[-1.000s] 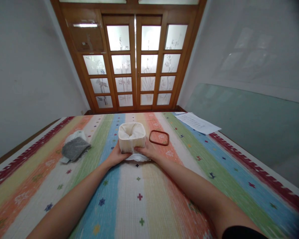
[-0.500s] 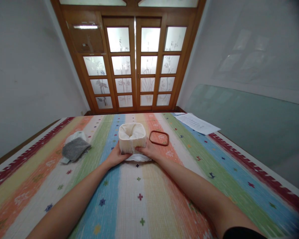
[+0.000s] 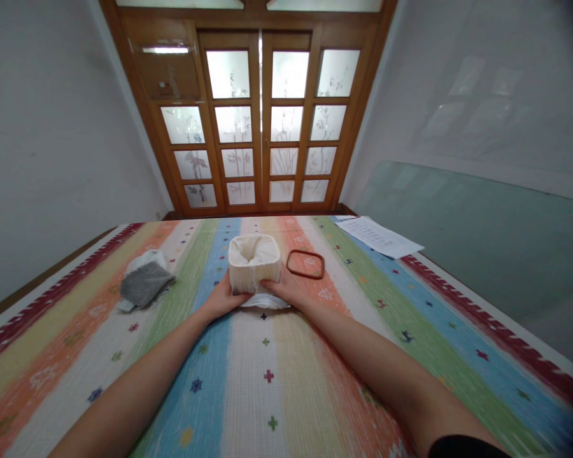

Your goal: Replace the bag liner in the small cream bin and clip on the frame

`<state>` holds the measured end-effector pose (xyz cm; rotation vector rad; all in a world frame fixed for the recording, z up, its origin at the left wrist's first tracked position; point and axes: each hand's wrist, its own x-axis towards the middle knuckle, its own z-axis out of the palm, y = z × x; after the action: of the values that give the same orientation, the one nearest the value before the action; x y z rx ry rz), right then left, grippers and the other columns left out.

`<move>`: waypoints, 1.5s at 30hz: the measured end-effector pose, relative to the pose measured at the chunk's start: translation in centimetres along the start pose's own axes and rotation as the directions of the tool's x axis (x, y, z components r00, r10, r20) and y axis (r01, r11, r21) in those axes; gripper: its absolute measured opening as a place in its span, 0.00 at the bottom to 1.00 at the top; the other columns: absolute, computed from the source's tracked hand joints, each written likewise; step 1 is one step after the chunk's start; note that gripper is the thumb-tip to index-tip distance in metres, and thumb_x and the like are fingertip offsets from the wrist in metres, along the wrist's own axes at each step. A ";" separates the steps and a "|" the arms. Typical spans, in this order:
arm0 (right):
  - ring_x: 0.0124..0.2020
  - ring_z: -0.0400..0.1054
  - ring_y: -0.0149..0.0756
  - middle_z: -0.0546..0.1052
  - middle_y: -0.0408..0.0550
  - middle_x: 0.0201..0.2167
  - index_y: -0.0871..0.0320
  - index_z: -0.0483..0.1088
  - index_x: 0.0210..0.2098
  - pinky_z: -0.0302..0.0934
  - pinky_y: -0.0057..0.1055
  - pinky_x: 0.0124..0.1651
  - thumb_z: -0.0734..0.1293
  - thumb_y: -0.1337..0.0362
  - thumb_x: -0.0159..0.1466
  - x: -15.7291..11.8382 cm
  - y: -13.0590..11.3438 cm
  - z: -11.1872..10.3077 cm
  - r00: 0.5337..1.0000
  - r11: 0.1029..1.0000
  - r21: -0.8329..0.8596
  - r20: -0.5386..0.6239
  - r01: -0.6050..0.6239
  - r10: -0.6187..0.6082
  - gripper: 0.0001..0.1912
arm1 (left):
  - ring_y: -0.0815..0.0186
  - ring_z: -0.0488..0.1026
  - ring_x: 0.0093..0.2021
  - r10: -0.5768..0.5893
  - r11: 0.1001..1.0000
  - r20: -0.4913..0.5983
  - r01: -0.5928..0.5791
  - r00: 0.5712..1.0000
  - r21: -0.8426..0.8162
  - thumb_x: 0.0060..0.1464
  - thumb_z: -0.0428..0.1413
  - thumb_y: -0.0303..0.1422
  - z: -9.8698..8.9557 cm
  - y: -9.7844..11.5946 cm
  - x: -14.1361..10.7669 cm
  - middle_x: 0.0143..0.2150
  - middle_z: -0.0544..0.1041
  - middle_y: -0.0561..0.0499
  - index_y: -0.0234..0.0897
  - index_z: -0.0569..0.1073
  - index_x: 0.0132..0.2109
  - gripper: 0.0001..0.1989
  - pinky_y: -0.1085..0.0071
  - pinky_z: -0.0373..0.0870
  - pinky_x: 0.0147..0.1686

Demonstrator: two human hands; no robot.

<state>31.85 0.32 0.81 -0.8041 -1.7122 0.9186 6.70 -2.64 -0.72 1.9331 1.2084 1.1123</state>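
Note:
A small cream-coloured bin with rounded corners stands upright at the middle of the table. A thin white bag lines it, folded over its rim, and the bag's loose edge spreads at the foot. My left hand is closed against the lower left side, thumb across the front. On the right side, my right hand grips too, its thumb pressing the bag to the front wall. The other fingers of both hands are mostly hidden behind the bin. A brown rounded-rectangular ring lies just right of my right hand.
A crumpled grey and white cloth lies on the left of the striped tablecloth. Printed papers rest at the far right edge. Beyond the table is a wooden door with glass panes; walls flank both sides.

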 end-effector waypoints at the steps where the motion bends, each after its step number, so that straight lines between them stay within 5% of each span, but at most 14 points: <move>1: 0.64 0.67 0.56 0.75 0.58 0.61 0.55 0.67 0.65 0.65 0.56 0.65 0.77 0.41 0.56 0.0 0.0 0.0 1.000 1.000 0.004 0.003 0.002 -0.002 0.44 | 0.44 0.78 0.57 0.004 1.000 0.000 -0.004 1.000 -0.002 0.51 0.70 0.48 0.0 0.0 0.0 0.64 0.74 0.33 0.37 0.58 0.73 0.50 0.41 0.68 0.63; 36: 0.63 0.68 0.56 0.76 0.58 0.59 0.56 0.68 0.64 0.66 0.55 0.62 0.76 0.42 0.57 -0.1 0.4 0.2 1.000 1.000 0.004 0.002 0.008 -0.008 0.42 | 0.44 0.78 0.55 0.029 0.999 -0.002 -0.029 1.000 0.020 0.52 0.69 0.47 -0.1 0.3 0.0 0.56 0.79 0.37 0.37 0.62 0.71 0.46 0.38 0.64 0.66; 45: 0.64 0.67 0.54 0.75 0.58 0.61 0.56 0.67 0.65 0.66 0.54 0.63 0.78 0.46 0.57 0.0 1.2 0.1 1.000 1.000 -0.015 -0.003 0.015 -0.015 0.42 | 0.41 0.72 0.65 0.004 1.000 0.000 -0.004 1.000 0.013 0.51 0.70 0.46 -0.1 0.1 -0.2 0.61 0.76 0.36 0.37 0.63 0.70 0.45 0.38 0.63 0.68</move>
<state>31.85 0.87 -0.25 -0.8017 -1.7219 0.8945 6.56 -2.80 -0.65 1.9459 1.2151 1.1091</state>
